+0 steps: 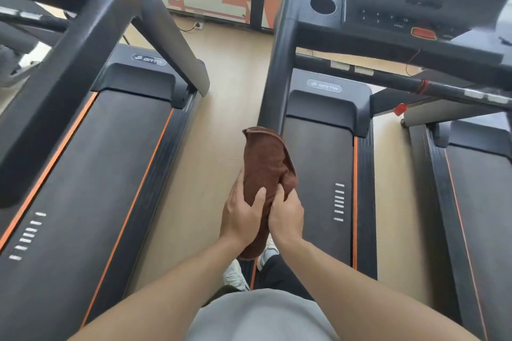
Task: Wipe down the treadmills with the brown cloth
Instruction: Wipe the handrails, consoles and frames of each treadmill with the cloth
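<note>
A brown cloth [264, 163], folded long, stands up in front of me between both hands. My left hand [242, 216] holds its lower left side with the thumb across the front. My right hand [286, 214] grips its lower right side. The cloth is in the air above the left edge of the middle treadmill [318, 174], whose belt is black with an orange stripe. Its left upright [277, 63] rises just beyond the cloth. Another treadmill [91, 174] lies to the left.
A third treadmill [476, 202] is at the right edge. A strip of pale wooden floor [216, 124] runs between the left and middle machines. The middle console [401, 16] has a cup hole and a red stop button. My shoes [235, 274] show below my hands.
</note>
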{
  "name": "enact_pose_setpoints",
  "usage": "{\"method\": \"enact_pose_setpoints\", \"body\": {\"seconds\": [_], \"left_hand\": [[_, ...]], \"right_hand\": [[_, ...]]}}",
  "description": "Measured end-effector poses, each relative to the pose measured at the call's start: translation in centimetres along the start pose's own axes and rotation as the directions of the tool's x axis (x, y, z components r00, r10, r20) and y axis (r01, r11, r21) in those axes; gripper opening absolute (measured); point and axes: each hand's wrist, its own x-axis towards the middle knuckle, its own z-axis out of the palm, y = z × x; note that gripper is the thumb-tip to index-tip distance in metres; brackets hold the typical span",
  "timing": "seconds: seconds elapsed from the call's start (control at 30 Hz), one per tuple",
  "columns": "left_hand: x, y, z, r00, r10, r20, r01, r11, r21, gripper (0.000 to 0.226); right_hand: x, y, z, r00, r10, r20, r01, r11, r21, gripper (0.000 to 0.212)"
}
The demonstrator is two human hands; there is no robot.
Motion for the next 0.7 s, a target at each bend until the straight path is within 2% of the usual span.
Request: {"method": "enact_pose_setpoints", "body": {"seconds": [0.13, 0.2, 0.27, 0.3, 0.4, 0.47, 0.57, 0.7], "left_hand": [[-1.5, -0.4, 1.0, 0.994, -0.061, -0.092, 0.062, 0.998, 0.007, 0.067], [-1.8, 0.1, 1.5, 0.987, 0.022, -0.159, -0.009, 0.996, 0.084, 0.071], [-1.5, 0.7, 2.0, 0.965, 0.182, -0.189, -0.135, 0.963, 0.235, 0.085], [-1.0, 1.2, 2.2, 0.959, 0.215, -0.184, -0.155, 0.942, 0.296, 0.092], [1.6, 3.2, 2.5, 0.975, 0.145, -0.171, -0.083, 0.942, 0.325, 0.094], [4.0, 4.4, 2.5, 0.974, 0.17, -0.153, -0.112, 0.937, 0.33, 0.086], [7.7, 5.8, 2.8, 0.96, 0.27, -0.079, -0.205, 0.864, 0.46, 0.081], [12.7, 8.7, 4.6, 0.936, 0.35, 0.046, -0.284, 0.669, 0.686, 0.072]], "right_hand": [[0.3, 0.2, -1.2, 0.996, -0.075, 0.049, 0.082, 0.983, -0.167, 0.034], [1.4, 0.1, -2.1, 0.991, -0.119, 0.066, 0.131, 0.963, -0.236, 0.026], [2.6, -0.4, -3.1, 0.985, -0.154, 0.077, 0.166, 0.967, -0.191, 0.018], [3.2, -0.7, -3.7, 0.982, -0.167, 0.087, 0.179, 0.973, -0.149, 0.016], [5.2, -1.9, -5.3, 0.969, -0.225, 0.104, 0.234, 0.968, -0.091, 0.018], [6.7, -2.9, -6.3, 0.957, -0.268, 0.11, 0.278, 0.956, -0.089, 0.018], [9.8, -4.4, -7.5, 0.944, -0.306, 0.122, 0.322, 0.935, -0.148, 0.019], [14.3, -6.7, -10.4, 0.901, -0.385, 0.199, 0.416, 0.897, -0.149, 0.037]]}}
